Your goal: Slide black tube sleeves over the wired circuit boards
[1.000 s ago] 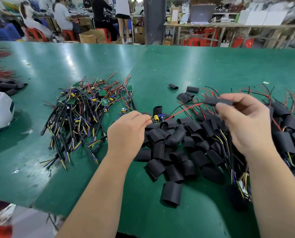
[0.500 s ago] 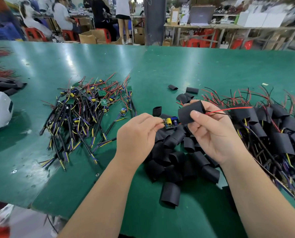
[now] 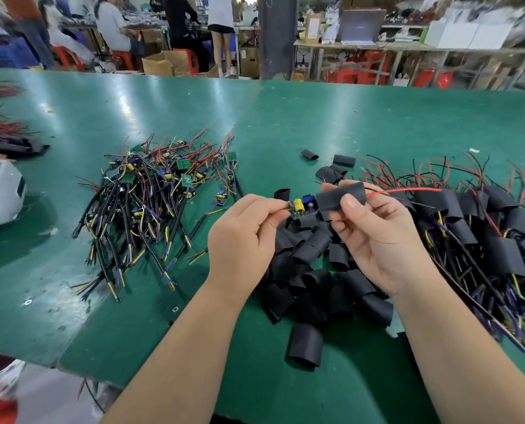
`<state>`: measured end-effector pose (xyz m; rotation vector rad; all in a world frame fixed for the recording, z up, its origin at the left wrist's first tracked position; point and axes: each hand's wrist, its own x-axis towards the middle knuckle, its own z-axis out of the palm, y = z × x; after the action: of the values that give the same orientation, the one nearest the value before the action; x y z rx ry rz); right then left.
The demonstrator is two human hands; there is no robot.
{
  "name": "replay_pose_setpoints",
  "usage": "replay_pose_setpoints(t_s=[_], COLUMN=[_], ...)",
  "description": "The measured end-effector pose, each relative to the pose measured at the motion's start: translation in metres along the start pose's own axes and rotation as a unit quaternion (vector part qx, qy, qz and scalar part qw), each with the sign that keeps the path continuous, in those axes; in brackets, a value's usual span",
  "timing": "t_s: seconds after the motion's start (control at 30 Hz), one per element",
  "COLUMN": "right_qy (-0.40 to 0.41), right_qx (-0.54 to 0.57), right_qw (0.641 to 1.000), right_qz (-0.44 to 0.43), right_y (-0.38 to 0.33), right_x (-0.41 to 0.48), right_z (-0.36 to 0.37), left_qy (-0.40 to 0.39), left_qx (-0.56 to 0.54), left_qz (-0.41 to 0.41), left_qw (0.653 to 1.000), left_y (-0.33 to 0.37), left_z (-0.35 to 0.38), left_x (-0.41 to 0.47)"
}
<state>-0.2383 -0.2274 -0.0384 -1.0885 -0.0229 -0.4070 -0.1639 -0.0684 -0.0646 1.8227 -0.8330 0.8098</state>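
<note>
Black loose sleeves lay heaped nearest me on the green table. Just above them my left hand pinched the bare end of a wired circuit board, fingers clenched on it. My right hand gripped a tube sleeve threaded over the red wire, its mouth at the board's edge. Sleeving had barely begun, I judged; next I'd push the sleeve left over the exposed half. Unsleeved boards waited beyond on the left, finished ones on the right.
</note>
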Motion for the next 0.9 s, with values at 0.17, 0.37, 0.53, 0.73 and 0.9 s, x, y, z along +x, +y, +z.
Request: replay_pose_setpoints(t_s=[0.17, 0.37, 0.53, 0.73, 0.9], right_qy=[0.037, 0.001, -0.002, 0.025, 0.014], right_qx=[0.004, -0.038, -0.025, -0.043, -0.114], right_qw=[0.999, 0.999, 0.999, 0.999, 0.993], right_qz=[-0.037, -0.034, -0.020, 0.004, -0.022], right_y=[-0.001, 0.001, 0.003, 0.007, 0.010], right_x=[0.002, 0.000, 0.000, 0.000, -0.001], right_z=[-0.003, -0.005, 0.000, -0.002, 0.001], left_qy=[-0.003, -0.006, -0.012, -0.028, -0.035], left_qx=[-0.006, -0.017, -0.014, 0.020, 0.022], left_qz=[-0.009, -0.008, 0.009, 0.048, 0.027], left_qw=[1.000, 1.000, 1.000, 0.998, 0.999], left_y=[0.000, 0.000, 0.000, 0.004, -0.001], left_z=[0.000, 0.000, 0.000, 0.000, -0.004], left_x=[0.000, -0.001, -0.001, 0.000, 0.001])
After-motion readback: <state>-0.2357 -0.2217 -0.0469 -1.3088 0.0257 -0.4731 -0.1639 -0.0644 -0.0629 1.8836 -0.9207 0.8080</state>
